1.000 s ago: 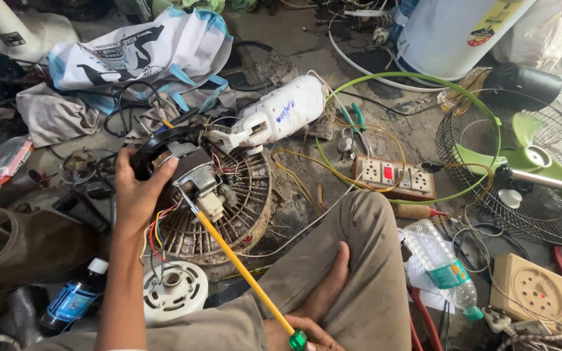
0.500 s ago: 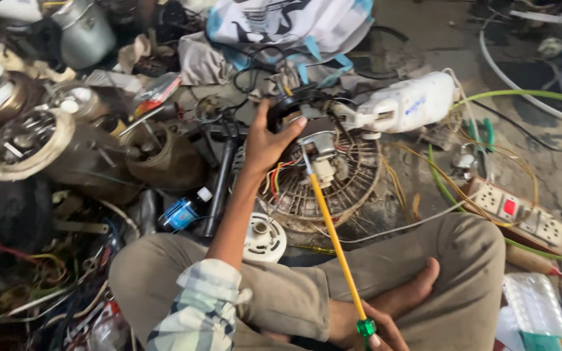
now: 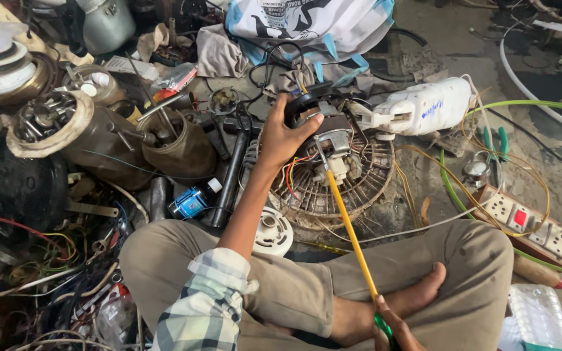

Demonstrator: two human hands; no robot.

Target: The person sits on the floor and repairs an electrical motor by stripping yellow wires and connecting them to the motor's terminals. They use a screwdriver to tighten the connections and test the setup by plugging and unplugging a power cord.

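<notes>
My left hand [image 3: 285, 133] grips a small fan motor [image 3: 330, 133] with coloured wires, held over a round metal fan grille [image 3: 343, 185] on the floor. At the bottom edge, my right hand [image 3: 393, 331] holds the green handle of a long yellow screwdriver [image 3: 349, 234]. Its tip reaches up to the motor's metal bracket. I sit cross-legged, a bare foot [image 3: 391, 302] resting just under the screwdriver shaft.
A white plastic bottle-like housing [image 3: 424, 107] lies right of the motor. A power strip [image 3: 531, 224] and green hose [image 3: 463, 201] sit at the right. Pots with metal parts [image 3: 66, 127], a blue bottle [image 3: 192, 200], a white round cap [image 3: 272, 232] and tangled wires crowd the left.
The camera has swung left, so more of the cluttered left side shows. Both hands keep their hold; motor and screwdriver stay together over the grille.
</notes>
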